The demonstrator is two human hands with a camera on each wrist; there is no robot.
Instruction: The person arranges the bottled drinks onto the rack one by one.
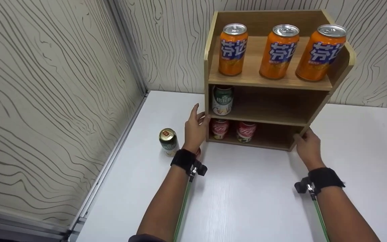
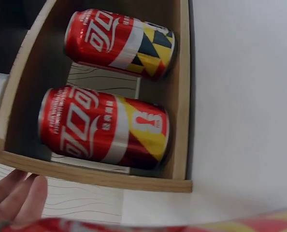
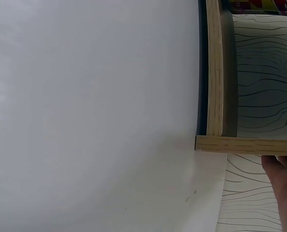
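Observation:
A small three-tier wooden shelf point(image 1: 254, 119) stands on the white table between my hands. My left hand point(image 1: 195, 131) holds its left side, with the thumb at the front edge and the fingers point(image 2: 35, 200) along the outer face. Low on the right side, my right hand point(image 1: 309, 148) grips the other panel; its fingers point(image 3: 274, 169) touch the outer face. Three orange soda cans point(image 1: 232, 50) stand on the top tier. The middle tier bears a green-and-white can point(image 1: 222, 100) at the left. Two red cola cans point(image 2: 105, 125) stand on the bottom tier.
Another green-and-white can point(image 1: 169, 143) with a gold lid stands on the table point(image 1: 247, 195) left of my left wrist. Mostly hidden behind that wrist is a red can point(image 2: 134, 228). Wood-grain patterned walls point(image 1: 176, 43) rise behind and to the left.

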